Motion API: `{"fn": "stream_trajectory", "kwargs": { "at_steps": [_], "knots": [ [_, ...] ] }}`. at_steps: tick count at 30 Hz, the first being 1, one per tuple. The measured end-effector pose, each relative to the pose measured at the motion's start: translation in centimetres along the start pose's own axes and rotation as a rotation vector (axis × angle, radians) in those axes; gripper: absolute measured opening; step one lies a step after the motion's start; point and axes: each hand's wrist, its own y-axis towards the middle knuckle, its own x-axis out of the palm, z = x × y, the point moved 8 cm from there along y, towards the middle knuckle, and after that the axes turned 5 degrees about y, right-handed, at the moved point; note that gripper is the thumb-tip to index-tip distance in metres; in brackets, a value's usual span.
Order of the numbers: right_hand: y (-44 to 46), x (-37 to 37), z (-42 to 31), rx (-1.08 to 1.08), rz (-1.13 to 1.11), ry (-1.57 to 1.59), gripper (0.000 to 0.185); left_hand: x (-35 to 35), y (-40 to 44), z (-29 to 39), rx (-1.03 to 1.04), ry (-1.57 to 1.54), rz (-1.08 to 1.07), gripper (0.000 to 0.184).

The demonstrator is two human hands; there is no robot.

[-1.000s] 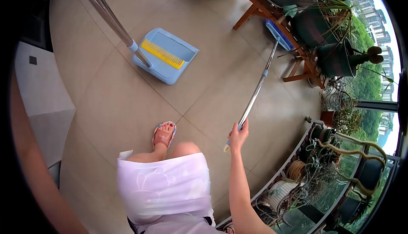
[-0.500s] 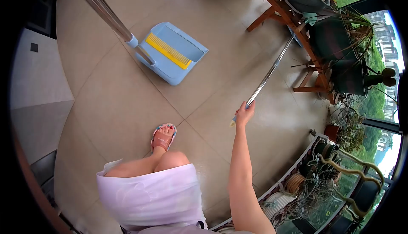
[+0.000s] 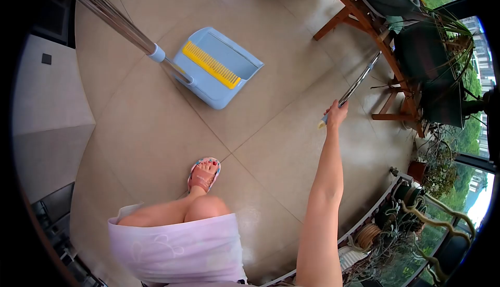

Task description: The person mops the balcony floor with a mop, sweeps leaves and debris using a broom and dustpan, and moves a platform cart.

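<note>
My right hand (image 3: 336,114) is closed around the silver handle of a broom (image 3: 359,83), near its pale end, with the arm stretched out. The pole runs up and right, under the wooden plant stand (image 3: 364,22), where the broom's head is hidden. A light blue dustpan (image 3: 219,95) rests on the floor at upper middle, with a yellow row of comb teeth (image 3: 211,65) across it. Its thick metal pole (image 3: 112,19) leans out toward the upper left. My left hand is out of sight.
Dark plant pots (image 3: 424,58) stand on the wooden stand at the right, beside windows. A railed planter (image 3: 364,237) with dry, tangled plants lines the lower right. My sandalled foot (image 3: 204,175) is on the tiled floor (image 3: 276,172); a grey wall (image 3: 47,89) is at left.
My right hand has moved up and right, pushing the broom farther beneath the stand; its blue head, partly visible before, is now hidden. The view has shifted slightly.
</note>
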Motion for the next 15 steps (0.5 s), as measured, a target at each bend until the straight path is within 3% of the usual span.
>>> {"fn": "stream_trajectory", "kwargs": {
  "at_steps": [1,10,15],
  "knots": [
    [0.1,-0.6,-0.2,0.008,0.000,-0.036,0.018,0.2,0.1,0.0,-0.001,-0.006,0.001,0.032],
    [-1.4,-9.5,-2.0,-0.037,-0.065,-0.464,0.041,0.6,0.9,1.2,0.005,-0.039,0.053,0.030],
    [-7.0,-16.7,-2.3,0.017,-0.127,-0.640,0.052,-0.6,2.1,2.7,0.014,-0.071,0.098,0.029]
  ]
}}
